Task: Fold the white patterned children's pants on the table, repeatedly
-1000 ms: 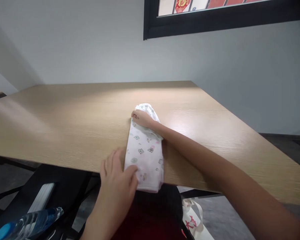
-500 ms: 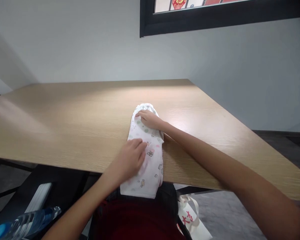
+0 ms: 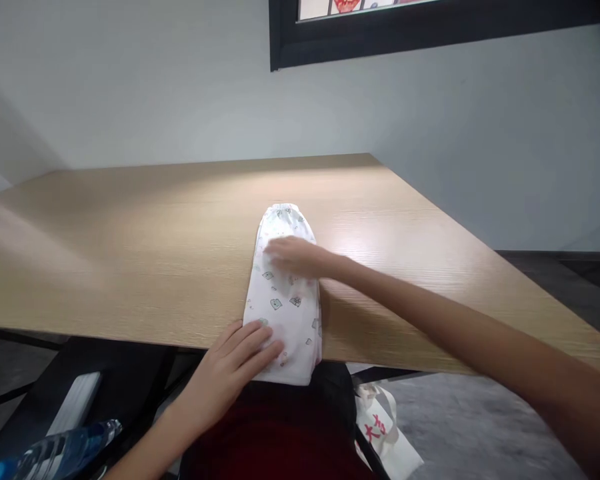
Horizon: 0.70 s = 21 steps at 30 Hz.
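In the head view, with the cloth point(image 3: 263, 293) as the middle of the clock and twelve pointing away from the person, the cloth lies folded and lengthwise on the wooden table point(image 3: 155, 247). It is white with small printed pictures, its gathered end at twelve o'clock and its straight end at six, where it reaches just past the table's near edge.

The left hand point(image 3: 233, 357) comes in from seven o'clock and lies palm down on the near left corner of the cloth. Its fingers are nearly straight, with narrow gaps between them, pressed flat rather than wrapped around anything.

The right hand point(image 3: 297, 257) is over the far half of the cloth, toward twelve, its forearm crossing the table from four o'clock. The hand is blurred, its fingers pointing toward nine; whether they are spread, bent or pinching fabric cannot be told.

At eight o'clock, below the table's level, a black seat point(image 3: 125, 367) holds a long white object point(image 3: 75, 403), with a blue-capped bottle point(image 3: 73, 448) near it. At five o'clock sits a white bag point(image 3: 393, 437) with red writing. A pale wall point(image 3: 155, 87) rises at twelve, and a dark window frame point(image 3: 380, 43) shows at one.
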### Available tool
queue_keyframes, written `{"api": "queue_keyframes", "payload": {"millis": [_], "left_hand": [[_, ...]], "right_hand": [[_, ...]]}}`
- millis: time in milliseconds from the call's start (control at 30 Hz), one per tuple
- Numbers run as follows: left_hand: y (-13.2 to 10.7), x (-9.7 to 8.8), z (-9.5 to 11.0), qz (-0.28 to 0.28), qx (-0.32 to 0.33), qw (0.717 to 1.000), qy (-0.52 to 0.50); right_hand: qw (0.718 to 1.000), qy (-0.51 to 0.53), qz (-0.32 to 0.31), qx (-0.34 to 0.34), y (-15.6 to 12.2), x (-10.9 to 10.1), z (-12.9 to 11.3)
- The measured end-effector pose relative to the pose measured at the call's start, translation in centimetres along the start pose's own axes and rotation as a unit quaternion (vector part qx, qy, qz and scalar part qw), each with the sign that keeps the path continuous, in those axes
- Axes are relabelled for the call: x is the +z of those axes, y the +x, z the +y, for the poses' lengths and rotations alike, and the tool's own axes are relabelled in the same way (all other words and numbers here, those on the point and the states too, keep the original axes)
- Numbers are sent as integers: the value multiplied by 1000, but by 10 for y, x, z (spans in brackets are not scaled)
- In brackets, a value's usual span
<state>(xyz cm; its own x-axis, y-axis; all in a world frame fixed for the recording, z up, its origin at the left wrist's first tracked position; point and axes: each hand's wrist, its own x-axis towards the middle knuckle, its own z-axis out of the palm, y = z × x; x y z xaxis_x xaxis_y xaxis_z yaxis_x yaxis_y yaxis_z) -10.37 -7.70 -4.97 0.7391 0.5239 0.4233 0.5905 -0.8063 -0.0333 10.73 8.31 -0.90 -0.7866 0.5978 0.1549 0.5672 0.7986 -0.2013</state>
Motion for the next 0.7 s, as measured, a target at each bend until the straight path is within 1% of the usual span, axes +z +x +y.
{"api": "queue_keyframes", "payload": {"millis": [67, 133, 200, 300, 367, 400, 467, 500, 533, 567, 633, 667, 700], "left_hand": [[-1, 0, -9, 30, 33, 999, -19], [1, -4, -13, 53, 52, 996, -41], [4, -8, -13, 71, 56, 993, -76], [10, -17, -7, 75, 28, 984, -157], [12, -27, 2, 82, 13, 972, -221], [12, -34, 7, 90, 10, 964, -251], [15, -50, 15, 98, -4, 949, -301], [17, -58, 18, 102, -24, 943, -315], [22, -65, 18, 107, -62, 939, -322], [29, -71, 16, 115, -114, 932, -324], [51, -74, 1, 128, -234, 909, -322], [65, -72, -11, 131, -286, 894, -318], [80, -66, -27, 119, -330, 882, -314]], "right_hand": [[1000, -2, -7, -24, -36, 1, -37], [998, 9, 21, -65, -70, 5, -71], [993, 18, 55, -105, -97, 13, -98], [982, -36, 132, -128, -119, 19, -124], [974, -36, 176, -139, -125, 12, -135], [972, -11, 187, -143, -126, 4, -140], [972, 67, 177, -137, -125, -16, -146], [970, 105, 180, -124, -123, -27, -147], [967, 137, 191, -103, -119, -37, -145], [962, 159, 207, -76, -112, -46, -140], [955, 177, 239, -18, -91, -58, -120], [955, 177, 239, 17, -77, -61, -106], [957, 176, 224, 51, -61, -62, -88]]}}
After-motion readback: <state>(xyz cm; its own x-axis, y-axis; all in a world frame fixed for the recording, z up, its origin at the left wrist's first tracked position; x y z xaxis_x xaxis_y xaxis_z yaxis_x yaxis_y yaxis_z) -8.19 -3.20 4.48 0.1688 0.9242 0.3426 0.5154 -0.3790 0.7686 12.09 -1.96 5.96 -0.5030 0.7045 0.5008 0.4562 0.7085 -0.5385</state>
